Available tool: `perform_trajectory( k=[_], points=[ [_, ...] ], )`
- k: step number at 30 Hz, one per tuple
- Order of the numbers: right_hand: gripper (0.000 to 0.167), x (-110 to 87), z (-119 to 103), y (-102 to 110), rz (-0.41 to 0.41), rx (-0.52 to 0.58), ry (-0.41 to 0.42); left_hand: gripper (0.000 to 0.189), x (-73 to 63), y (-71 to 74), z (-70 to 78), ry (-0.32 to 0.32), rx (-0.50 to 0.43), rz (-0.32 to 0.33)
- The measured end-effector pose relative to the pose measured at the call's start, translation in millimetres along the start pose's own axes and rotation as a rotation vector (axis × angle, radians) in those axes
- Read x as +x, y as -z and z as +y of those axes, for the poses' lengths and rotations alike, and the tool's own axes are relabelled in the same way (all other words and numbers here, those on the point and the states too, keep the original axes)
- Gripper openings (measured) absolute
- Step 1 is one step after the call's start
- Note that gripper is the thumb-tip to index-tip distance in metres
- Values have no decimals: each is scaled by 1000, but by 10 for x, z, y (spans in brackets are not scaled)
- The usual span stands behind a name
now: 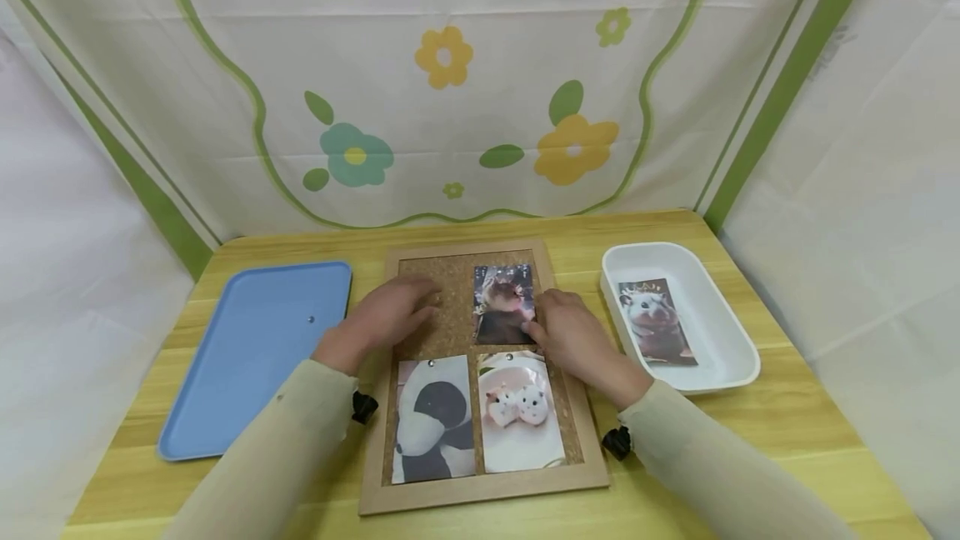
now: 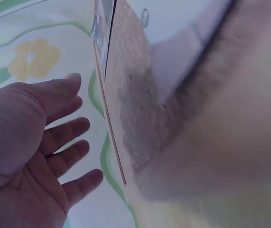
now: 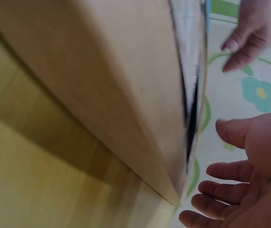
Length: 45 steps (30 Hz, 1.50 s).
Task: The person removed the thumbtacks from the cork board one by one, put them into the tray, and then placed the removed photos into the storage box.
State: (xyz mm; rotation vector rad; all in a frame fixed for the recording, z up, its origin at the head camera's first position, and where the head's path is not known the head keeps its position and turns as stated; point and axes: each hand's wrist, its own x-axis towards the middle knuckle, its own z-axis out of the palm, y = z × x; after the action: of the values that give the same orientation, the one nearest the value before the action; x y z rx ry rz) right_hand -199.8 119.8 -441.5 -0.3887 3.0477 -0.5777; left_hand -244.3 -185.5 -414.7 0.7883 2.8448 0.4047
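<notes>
**Left hand point(image 1: 393, 311) and right hand point(image 1: 576, 330) at the corkboard point(image 1: 448, 294), fingers loose**

In the head view, we see the framed corkboard lying on the wooden counter point(image 1: 757, 457), between a blue tray point(image 1: 258, 365) and a white tub point(image 1: 723, 307). The upper photo point(image 1: 501, 307) lies in the board's upper right. The right hand is at its right edge, thumb overlapping it; we cannot tell how firmly it touches. The left hand hovers over the bare cork at upper left, fingers slightly bent. Below lie a plush-toy photo point(image 1: 435, 423) and a photo of two hamsters point(image 1: 525, 440), each with a metal tack at its top. Another tack point(image 1: 311, 319) sits on the tray, and a crowned-hamster photo point(image 1: 654, 323) lies in the tub.

In the left wrist view, we see the left fingers spread, pinching nothing, beside the board's edge, with a flowered cloth point(image 2: 12, 35) behind.

In the right wrist view, the right fingers are apart and gently bent, holding nothing, near the board's wooden frame point(image 3: 102, 80). The left hand shows above, its thumb apart from its fingers.
</notes>
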Motion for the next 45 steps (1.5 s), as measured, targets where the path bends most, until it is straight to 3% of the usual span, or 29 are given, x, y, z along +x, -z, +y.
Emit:
perform_trajectory(
  k=[5,7,15,20,25,34,45],
  points=[
    [76,70,26,-103,-37,-71,34,46,235,0,84,-62,5,-11],
    [80,81,40,-121,-39,-93,33,45,314,-9,113,-68,3,-14],
    [72,111,90,-115,0,-86,45,44,526,-77,176,-87,16,-9],
    [69,101,93,-69,-16,-81,28,37,630,-92,210,-91,29,-17],
    [62,52,105,-56,-22,-130,53,32,741,-78,266,-127,63,31],
    [43,-32,111,-105,33,-233,203,31,1000,31,348,-265,359,116],
    [30,-72,123,-159,76,-296,301,30,1173,85,332,-430,684,74]
  ],
)
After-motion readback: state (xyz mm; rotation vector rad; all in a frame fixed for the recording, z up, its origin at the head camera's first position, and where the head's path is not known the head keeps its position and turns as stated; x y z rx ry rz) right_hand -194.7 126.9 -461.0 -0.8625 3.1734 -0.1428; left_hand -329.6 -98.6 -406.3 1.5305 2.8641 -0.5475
